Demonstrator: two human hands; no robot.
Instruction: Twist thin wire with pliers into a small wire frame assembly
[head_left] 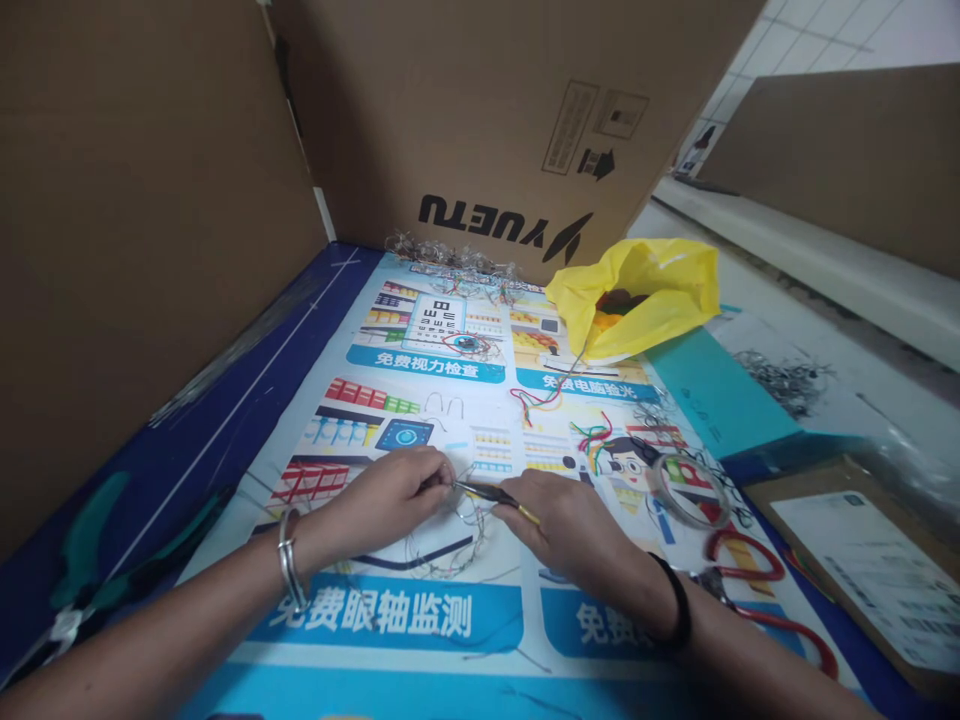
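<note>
Our right hand (559,515) grips a slim tool (486,490), its tip toward ten o'clock at our left hand (394,500), whose fingers pinch together, on what we cannot tell.

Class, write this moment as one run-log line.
Right hand: gripping slim tool | Left hand: fingers closed near its tip, contents unclear | Yellow bag: open, beyond hands | Red-handled tool: right of both hands

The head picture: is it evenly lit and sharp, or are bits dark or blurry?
Head view: unevenly lit, the left cardboard panel in shadow, the tiled wall at upper right brightest; head view: small print on the white label too soft to read; head view: thin wires near the left hand hard to trace against the printed poster.
</note>
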